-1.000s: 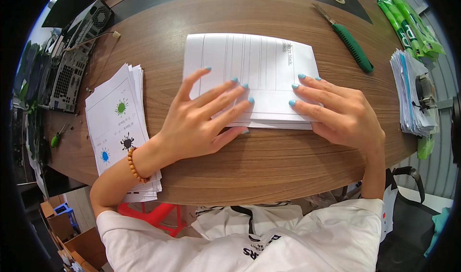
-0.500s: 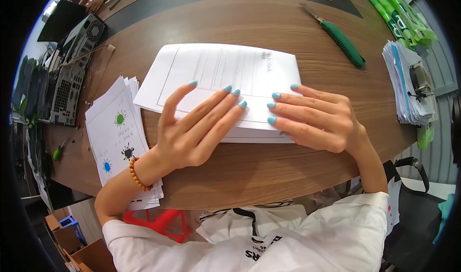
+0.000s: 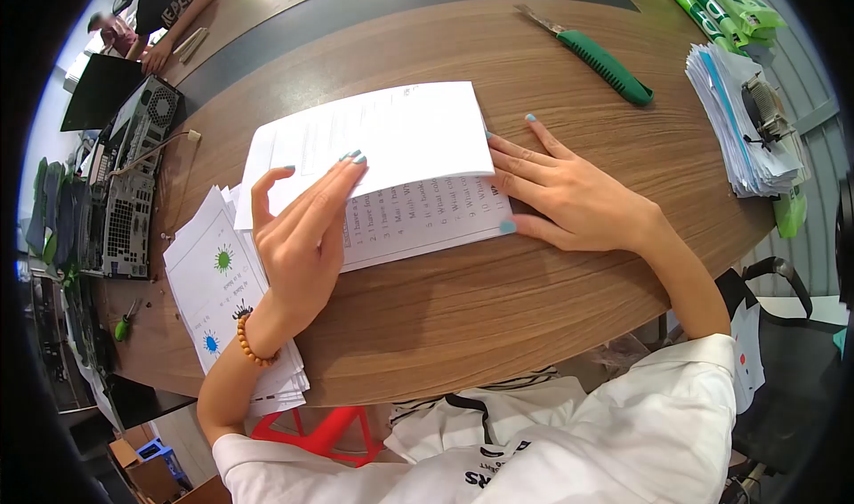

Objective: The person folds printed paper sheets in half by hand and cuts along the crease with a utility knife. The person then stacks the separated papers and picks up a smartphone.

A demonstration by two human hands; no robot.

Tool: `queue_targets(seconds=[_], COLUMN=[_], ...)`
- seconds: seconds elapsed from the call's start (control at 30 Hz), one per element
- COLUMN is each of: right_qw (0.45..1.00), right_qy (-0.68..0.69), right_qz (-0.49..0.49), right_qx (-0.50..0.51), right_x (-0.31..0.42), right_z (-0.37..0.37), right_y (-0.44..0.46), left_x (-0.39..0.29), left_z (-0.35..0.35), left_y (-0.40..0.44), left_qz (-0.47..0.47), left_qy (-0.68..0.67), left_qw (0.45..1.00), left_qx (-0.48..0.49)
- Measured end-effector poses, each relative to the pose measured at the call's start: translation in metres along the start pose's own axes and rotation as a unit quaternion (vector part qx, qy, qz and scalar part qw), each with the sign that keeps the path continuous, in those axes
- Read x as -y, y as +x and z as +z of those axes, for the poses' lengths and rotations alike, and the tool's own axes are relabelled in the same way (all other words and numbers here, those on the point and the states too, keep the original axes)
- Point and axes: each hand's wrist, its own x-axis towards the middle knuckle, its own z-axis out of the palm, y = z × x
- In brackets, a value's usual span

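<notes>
Between the hands (image 3: 301,248) (image 3: 583,200), printed paper (image 3: 418,135)

Bright light casts soft shadows, and fisheye distortion bends the black-rimmed edges.

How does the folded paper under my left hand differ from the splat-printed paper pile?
The folded paper is doubled over; the paper pile lies flat. The paper pile shows coloured splats; the folded paper shows dark lines and text, no splats visible. Both are white with print.
</notes>
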Motion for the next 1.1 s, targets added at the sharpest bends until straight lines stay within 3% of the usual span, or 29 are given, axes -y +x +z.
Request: queue_targets(seconds=[0.07,0.3,0.47,0.6,0.77,0.87,1.1], right_qw=[0.998,0.996,0.992,0.995,0.975,0.977,0.976], right_qy=[-0.035,-0.035,0.011,0.05,0.142,0.131,0.187], right_qz=[0.022,0.05,0.022,0.005,0.015,0.005,-0.017], right_qx=[0.05,0.069,0.127,0.083,0.17,0.166,0.109], right_x=[0.003,0.008,0.019,0.01,0.01,0.009,-0.008], right_z=[-0.002,-0.003,-0.012,-0.027,-0.026,-0.025,-0.024], right_y=[0.002,0.0,-0.002,-0.003,-0.003,-0.003,-0.003], left_x=[-0.003,-0.008,-0.008,-0.01,-0.013,-0.013,-0.004], left_z=[0.001,0.003,0.003,0.005,0.007,0.008,0.011], left_y=[0.0,-0.001,-0.001,0.0,-0.002,-0.006,-0.008], left_qz=[0.009,0.054,0.068,0.076,0.128,0.201,0.192], left_qy=[-0.001,0.005,0.027,0.032,0.041,0.008,-0.023], left_qw=[1.0,0.998,0.997,0.996,0.991,0.978,0.979], left_qx=[0.006,0.016,0.032,0.018,0.016,0.054,0.06])
